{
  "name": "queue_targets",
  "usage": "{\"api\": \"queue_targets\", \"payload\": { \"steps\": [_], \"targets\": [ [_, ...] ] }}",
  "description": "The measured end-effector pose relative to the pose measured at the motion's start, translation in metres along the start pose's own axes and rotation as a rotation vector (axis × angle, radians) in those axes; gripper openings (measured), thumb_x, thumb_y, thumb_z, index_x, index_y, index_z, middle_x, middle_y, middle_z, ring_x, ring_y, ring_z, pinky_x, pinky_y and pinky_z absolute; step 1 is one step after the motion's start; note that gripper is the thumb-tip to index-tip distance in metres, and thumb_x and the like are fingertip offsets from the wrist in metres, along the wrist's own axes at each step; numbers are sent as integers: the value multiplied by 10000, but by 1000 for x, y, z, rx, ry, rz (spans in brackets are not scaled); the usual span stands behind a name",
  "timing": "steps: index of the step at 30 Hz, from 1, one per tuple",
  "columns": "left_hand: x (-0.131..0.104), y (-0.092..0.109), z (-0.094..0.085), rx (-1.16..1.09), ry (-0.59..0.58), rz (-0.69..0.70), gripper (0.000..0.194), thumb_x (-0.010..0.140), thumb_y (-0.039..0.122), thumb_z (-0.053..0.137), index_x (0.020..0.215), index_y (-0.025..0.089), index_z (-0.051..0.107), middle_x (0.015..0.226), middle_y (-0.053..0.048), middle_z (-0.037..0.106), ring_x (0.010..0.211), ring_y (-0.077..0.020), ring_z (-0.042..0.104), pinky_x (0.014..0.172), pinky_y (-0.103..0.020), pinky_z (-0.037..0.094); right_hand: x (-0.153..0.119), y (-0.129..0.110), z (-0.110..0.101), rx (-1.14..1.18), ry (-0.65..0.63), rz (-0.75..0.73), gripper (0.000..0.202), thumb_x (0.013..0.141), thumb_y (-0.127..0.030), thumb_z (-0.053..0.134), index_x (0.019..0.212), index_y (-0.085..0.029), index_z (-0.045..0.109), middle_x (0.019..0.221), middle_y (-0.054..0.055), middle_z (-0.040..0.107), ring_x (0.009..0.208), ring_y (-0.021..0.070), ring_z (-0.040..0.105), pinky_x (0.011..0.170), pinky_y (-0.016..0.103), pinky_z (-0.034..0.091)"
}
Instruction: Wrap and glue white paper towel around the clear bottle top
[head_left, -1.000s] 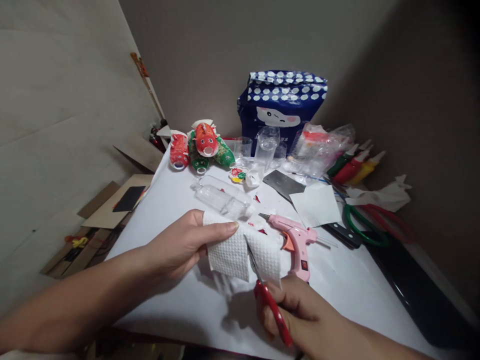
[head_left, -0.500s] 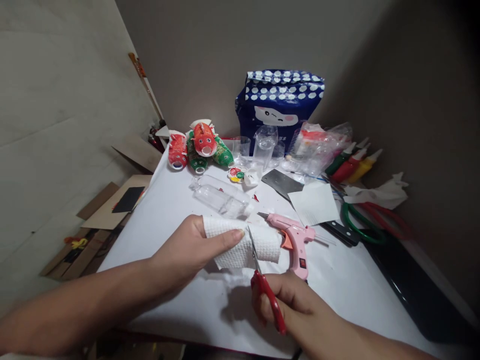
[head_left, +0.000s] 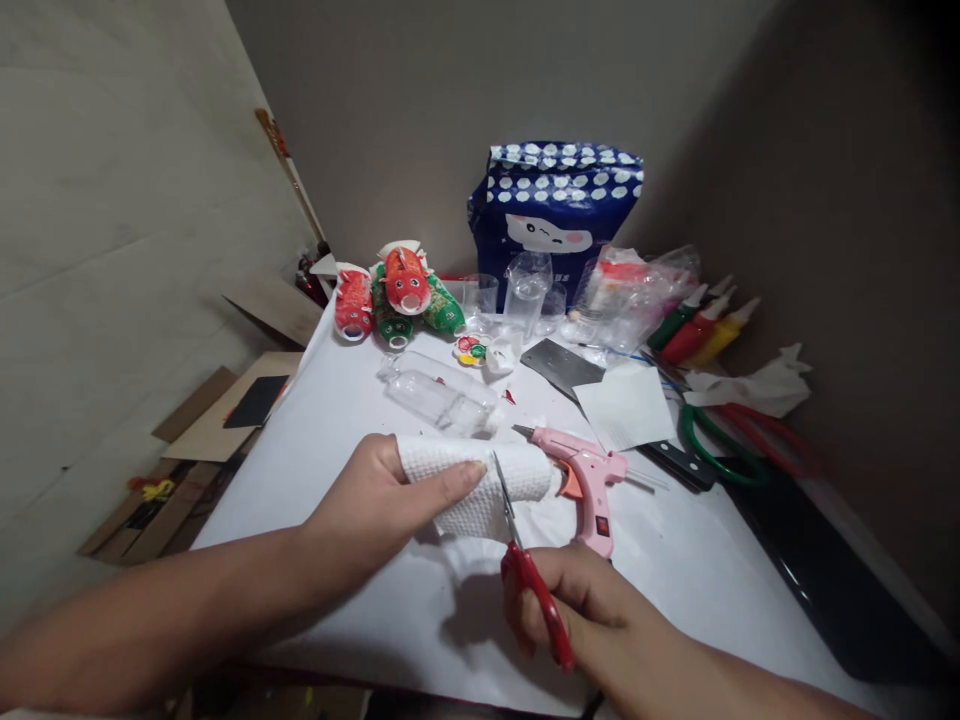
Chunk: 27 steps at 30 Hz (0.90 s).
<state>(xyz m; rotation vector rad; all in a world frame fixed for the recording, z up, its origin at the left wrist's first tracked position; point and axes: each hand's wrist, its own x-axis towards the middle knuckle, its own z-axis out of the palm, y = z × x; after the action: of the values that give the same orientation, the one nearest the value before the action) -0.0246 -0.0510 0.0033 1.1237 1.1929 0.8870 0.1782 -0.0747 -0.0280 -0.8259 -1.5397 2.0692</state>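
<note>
My left hand [head_left: 397, 490] pinches a white textured paper towel [head_left: 469, 508] between the thumb on top and fingers hidden underneath. In my right hand [head_left: 585, 600] are red-handled scissors [head_left: 536, 600], their blades pointing away from me and lying across the towel just right of my left thumb. A part of the towel hangs to the right of the blades. Just beyond that part lies a pink glue gun [head_left: 596, 480] with an orange trigger. A clear plastic bottle [head_left: 439, 395] rests on its side behind my left hand.
Red and green fish-like figures [head_left: 405, 285] stand at the back left. Behind the clear cups [head_left: 529, 295] is a blue bag [head_left: 555, 215]. To the right are paint bottles [head_left: 701, 330], a white paper square [head_left: 626, 405], a black-handled knife [head_left: 679, 465] and large green-and-red-handled scissors [head_left: 724, 470].
The towel's part right of the blades has shifted slightly left and drooped. Both hands keep nearly the same place and grip.
</note>
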Motion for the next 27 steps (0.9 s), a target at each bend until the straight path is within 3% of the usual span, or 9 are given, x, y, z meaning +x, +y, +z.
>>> {"api": "queue_targets", "payload": {
  "steps": [8, 11, 13, 15, 20, 25, 27],
  "targets": [
    [-4, 5, 3, 8, 98, 48, 212, 763, 336, 769, 897, 173, 783, 872, -43, 791, 726, -174, 702, 650, -234, 546, 0, 1, -1, -28, 12, 8, 486, 890, -576, 539, 625, -186, 423, 597, -49, 391, 566, 89, 305, 542, 231, 259],
    [-3, 4, 1, -90, -65, 52, 184, 766, 285, 768, 911, 174, 783, 848, -44, 788, 732, -171, 706, 726, -251, 556, -1, 0, -2, -48, 9, 6, 547, 867, -661, 516, 614, -186, 415, 584, -54, 374, 556, 86, 292, 528, 229, 250],
    [1, 3, -2, -240, -197, 11, 273, 748, 277, 771, 998, 167, 768, 886, -68, 786, 763, -198, 717, 799, -301, 561, -2, -1, -2, -55, 0, 30, 596, 825, -730, 507, 605, -185, 415, 571, -57, 361, 550, 85, 284, 519, 229, 240],
    [7, 2, -5, -399, -243, -42, 374, 722, 297, 772, 1071, 164, 746, 937, -93, 781, 811, -242, 726, 834, -353, 561, -2, -1, -3, -63, -15, 69, 630, 789, -782, 489, 611, -180, 431, 573, -55, 369, 551, 85, 289, 518, 229, 239],
    [19, 7, -10, -477, -186, -111, 362, 693, 313, 785, 1008, 135, 761, 952, -119, 776, 902, -284, 717, 842, -353, 559, -3, 0, -4, -103, -63, 117, 669, 752, -837, 440, 627, -180, 434, 575, -52, 362, 550, 86, 282, 504, 231, 219],
    [14, 10, -6, -395, -35, -158, 376, 715, 253, 795, 1060, 121, 726, 978, -127, 770, 871, -267, 723, 810, -353, 571, -1, 2, -3, -62, -49, 68, 600, 822, -746, 490, 635, -179, 435, 592, -54, 372, 559, 84, 283, 520, 226, 231],
    [10, 10, -4, -383, -45, -140, 380, 741, 252, 783, 1086, 109, 715, 975, -135, 769, 875, -267, 726, 838, -370, 569, 1, 3, -3, -38, -33, 55, 566, 848, -702, 507, 646, -177, 450, 610, -50, 392, 573, 87, 297, 538, 226, 246]
  ]
}}
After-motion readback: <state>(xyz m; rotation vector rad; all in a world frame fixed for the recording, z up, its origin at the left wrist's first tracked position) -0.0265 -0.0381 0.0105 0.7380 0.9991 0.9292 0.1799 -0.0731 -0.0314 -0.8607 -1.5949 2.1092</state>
